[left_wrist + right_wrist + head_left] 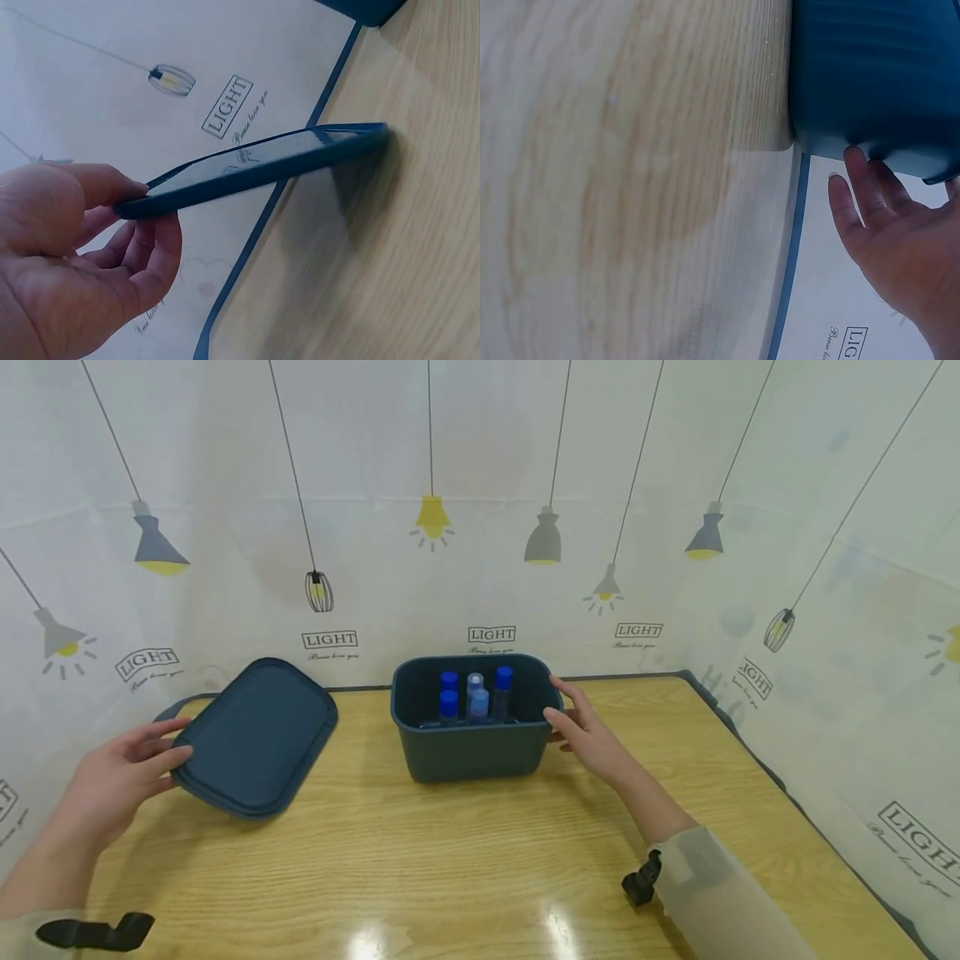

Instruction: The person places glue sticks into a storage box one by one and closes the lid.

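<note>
My left hand (pixel 123 777) pinches a dark blue lid (pixel 258 739) by its left edge, thumb on one face and fingers on the other. The left wrist view shows the lid (pixel 262 169) edge-on and tilted, its far end close to the table. A dark blue bin (pixel 472 756) stands upright on the table, without a cover. Inside it stand several small bottles (pixel 448 706), most with blue caps. My right hand (pixel 592 743) touches the bin's right end, thumb and forefinger at the rim. In the right wrist view, fairly straight fingers (pixel 866 184) rest against the bin's side (pixel 877 90).
The wooden table (pixel 420 868) runs back to a pale curtain (pixel 480 585) printed with lamps and the word LIGHT. A dark edge strip (pixel 742 743) borders the table at the right. Black wrist straps (pixel 641 881) sit on the sleeves.
</note>
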